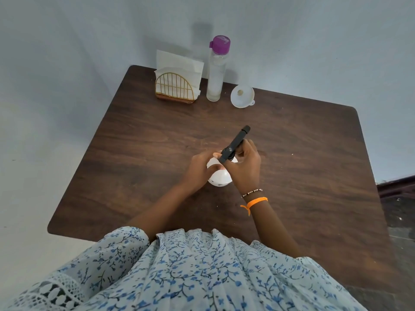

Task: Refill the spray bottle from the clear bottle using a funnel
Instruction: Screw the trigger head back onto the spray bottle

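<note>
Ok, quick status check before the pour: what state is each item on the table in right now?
Spray bottle: upright, gripped by the left hand.
Spray head: black, at the bottle's neck, held by the right hand; whether it is unscrewed cannot be told.
Clear bottle: upright, purple cap on.
Funnel: tilted on the table, unused.
Napkin holder: upright, holding napkins.

The person wore a white blouse (179, 272) with blue floral print (lace at one sleeve), a beaded bracelet (252, 192) and an orange thread (256, 201).
</note>
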Available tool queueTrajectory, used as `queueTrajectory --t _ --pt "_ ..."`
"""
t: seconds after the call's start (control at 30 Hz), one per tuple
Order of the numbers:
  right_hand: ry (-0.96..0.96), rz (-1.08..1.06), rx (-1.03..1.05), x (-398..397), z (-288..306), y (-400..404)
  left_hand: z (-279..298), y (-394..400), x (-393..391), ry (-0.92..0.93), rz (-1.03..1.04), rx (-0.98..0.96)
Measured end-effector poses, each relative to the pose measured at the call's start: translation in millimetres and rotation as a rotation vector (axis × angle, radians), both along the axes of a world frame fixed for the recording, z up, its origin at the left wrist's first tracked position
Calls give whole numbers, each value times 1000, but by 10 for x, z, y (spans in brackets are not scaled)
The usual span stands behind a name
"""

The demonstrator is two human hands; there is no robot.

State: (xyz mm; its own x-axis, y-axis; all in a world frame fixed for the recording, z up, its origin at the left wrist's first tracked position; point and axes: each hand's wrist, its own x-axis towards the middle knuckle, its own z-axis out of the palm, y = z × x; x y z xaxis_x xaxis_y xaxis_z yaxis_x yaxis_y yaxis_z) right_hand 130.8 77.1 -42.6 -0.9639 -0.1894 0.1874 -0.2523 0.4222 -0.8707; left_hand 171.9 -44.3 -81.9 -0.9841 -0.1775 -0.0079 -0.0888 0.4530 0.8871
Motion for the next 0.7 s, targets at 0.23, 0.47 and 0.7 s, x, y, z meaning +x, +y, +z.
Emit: queueTrajectory --t 0.23,0.47,0.7 --pt "-2 37 10 31 -20 16 -1 -21 -25 -28 -37 -38" --pt "8 246 113 -76 52 174 12 -23 -35 -48 -48 -23" --pt "-57 167 66 -108 68 180 18 -25 -23 -27 -13 -6"
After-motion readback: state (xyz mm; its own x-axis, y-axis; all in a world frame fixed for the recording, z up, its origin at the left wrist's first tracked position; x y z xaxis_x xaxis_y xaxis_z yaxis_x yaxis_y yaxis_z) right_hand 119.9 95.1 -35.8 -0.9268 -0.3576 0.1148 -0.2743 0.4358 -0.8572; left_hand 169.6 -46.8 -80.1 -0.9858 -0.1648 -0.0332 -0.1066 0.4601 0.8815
